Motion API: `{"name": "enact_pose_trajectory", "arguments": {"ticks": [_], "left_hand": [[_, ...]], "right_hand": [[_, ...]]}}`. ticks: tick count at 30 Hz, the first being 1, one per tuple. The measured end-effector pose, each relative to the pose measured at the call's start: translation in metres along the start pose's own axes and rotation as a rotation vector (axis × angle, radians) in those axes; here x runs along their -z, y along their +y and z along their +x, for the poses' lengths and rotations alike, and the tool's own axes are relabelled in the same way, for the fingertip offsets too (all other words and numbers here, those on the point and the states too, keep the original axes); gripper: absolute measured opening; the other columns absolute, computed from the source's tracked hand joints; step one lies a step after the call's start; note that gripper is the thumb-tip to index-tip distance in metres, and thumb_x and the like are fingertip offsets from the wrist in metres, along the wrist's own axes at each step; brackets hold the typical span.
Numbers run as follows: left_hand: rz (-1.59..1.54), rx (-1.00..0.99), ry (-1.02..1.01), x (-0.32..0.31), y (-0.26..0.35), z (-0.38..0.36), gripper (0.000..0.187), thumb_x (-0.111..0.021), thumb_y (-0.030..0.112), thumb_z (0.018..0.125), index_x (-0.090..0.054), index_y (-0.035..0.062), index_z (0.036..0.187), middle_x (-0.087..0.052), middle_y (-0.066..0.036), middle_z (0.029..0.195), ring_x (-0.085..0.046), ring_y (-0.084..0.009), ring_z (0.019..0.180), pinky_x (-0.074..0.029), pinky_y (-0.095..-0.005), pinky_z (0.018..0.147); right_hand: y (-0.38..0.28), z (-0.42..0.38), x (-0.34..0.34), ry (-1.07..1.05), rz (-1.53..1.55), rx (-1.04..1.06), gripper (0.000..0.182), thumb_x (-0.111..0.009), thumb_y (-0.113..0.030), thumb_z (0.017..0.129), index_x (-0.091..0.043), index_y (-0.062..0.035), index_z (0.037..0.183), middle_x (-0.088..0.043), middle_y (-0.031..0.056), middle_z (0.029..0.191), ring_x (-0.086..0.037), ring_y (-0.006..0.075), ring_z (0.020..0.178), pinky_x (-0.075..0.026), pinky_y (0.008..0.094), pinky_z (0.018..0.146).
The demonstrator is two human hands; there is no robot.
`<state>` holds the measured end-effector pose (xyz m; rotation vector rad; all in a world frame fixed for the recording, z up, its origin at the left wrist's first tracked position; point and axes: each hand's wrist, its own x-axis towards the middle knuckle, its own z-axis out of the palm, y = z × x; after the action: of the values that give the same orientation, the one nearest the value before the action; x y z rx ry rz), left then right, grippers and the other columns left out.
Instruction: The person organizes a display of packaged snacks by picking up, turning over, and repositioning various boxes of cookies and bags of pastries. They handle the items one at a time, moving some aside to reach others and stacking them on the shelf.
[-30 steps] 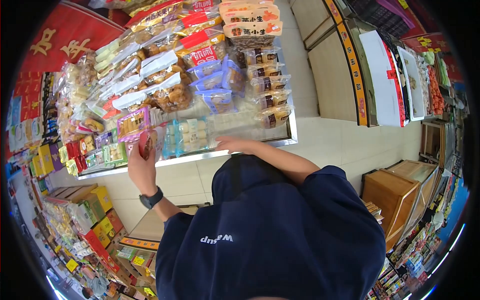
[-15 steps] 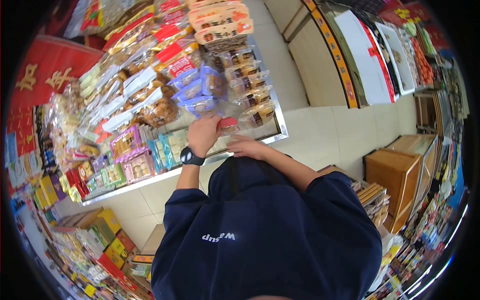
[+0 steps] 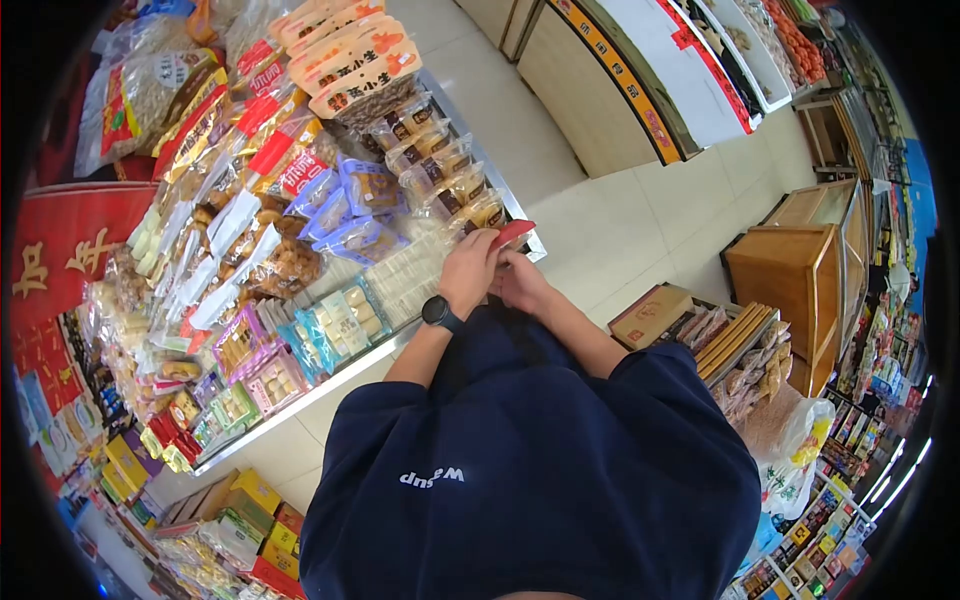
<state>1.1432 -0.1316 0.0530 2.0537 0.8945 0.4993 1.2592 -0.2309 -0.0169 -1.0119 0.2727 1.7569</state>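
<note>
My left hand, with a black watch on its wrist, is closed on a small packet with a red top. Close against it, my right hand has its fingers curled at the packet's near side; most of the packet is hidden by the hands. Both hands are over the near right corner of the display table. Just beyond them lies a row of clear-wrapped cakes. Purple-edged bags and pale wrapped packs lie to the left.
The table's metal edge runs along my front. Bagged snacks and orange-topped bags cover the table. At right stand a wooden cabinet and a cardboard box; a white bin stands at upper right.
My left hand has moved right with the red-topped packet, off the pale packs toward the table corner. My right hand has come up to meet it. The view has turned.
</note>
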Motion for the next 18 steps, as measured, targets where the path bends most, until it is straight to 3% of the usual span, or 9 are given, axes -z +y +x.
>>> {"name": "enact_pose_trajectory", "arguments": {"ticks": [6,7,10,14,16,18], "left_hand": [[-0.053,-0.048,-0.009,0.028,0.002,-0.013,0.024,-0.068,0.013,0.089,-0.068,0.0019,0.111,-0.07,-0.016,0.111,-0.067,-0.0357,0.099,-0.054,-0.0416,0.086],[-0.067,-0.054,-0.001,0.034,0.0,-0.018,0.024,-0.069,0.013,0.089,-0.068,0.0018,0.11,-0.07,-0.016,0.111,-0.067,-0.0353,0.099,-0.054,-0.0416,0.086],[-0.016,0.12,0.188,0.066,-0.021,-0.029,0.022,-0.07,0.016,0.086,-0.068,0.0041,0.105,-0.069,-0.015,0.109,-0.065,-0.0357,0.099,-0.052,-0.0434,0.085],[0.381,0.054,0.546,0.129,-0.047,0.013,0.02,-0.074,0.019,0.084,-0.067,0.004,0.095,-0.064,-0.014,0.099,-0.058,-0.0361,0.096,-0.045,-0.0453,0.091],[0.624,0.002,0.603,0.153,-0.054,0.043,0.026,-0.077,0.027,0.08,-0.068,0.0047,0.091,-0.062,-0.014,0.096,-0.057,-0.0351,0.095,-0.045,-0.0467,0.089],[0.877,0.146,0.532,0.161,-0.075,0.071,0.027,-0.077,0.029,0.078,-0.07,0.0048,0.089,-0.063,-0.014,0.097,-0.058,-0.0351,0.095,-0.046,-0.0479,0.088]], "right_hand": [[-0.003,0.005,-0.011,0.084,0.059,0.12,0.031,-0.061,-0.025,0.087,-0.059,-0.0097,0.113,-0.061,0.0104,0.112,-0.059,0.0255,0.108,-0.046,0.0413,0.099],[-0.005,0.006,-0.01,0.045,0.024,0.108,0.034,-0.061,-0.025,0.087,-0.057,-0.0081,0.117,-0.06,0.0142,0.12,-0.058,0.0282,0.111,-0.046,0.0436,0.102],[-0.007,0.005,-0.009,0.038,-0.009,0.066,0.037,-0.062,-0.024,0.087,-0.056,-0.0071,0.119,-0.059,0.0145,0.121,-0.058,0.0285,0.113,-0.045,0.0442,0.104],[-0.01,-0.006,-0.01,0.121,-0.155,0.025,0.039,-0.06,-0.026,0.091,-0.055,-0.004,0.123,-0.061,0.0155,0.124,-0.058,0.0297,0.117,-0.046,0.0433,0.105],[-0.014,-0.015,-0.013,0.111,-0.207,0.006,0.038,-0.059,-0.026,0.094,-0.055,-0.004,0.124,-0.061,0.0147,0.125,-0.059,0.0283,0.117,-0.047,0.0419,0.102],[-0.014,-0.023,-0.007,0.1,-0.231,-0.012,0.036,-0.058,-0.025,0.096,-0.056,-0.0045,0.124,-0.062,0.0135,0.126,-0.06,0.0269,0.117,-0.049,0.0401,0.099]]}}
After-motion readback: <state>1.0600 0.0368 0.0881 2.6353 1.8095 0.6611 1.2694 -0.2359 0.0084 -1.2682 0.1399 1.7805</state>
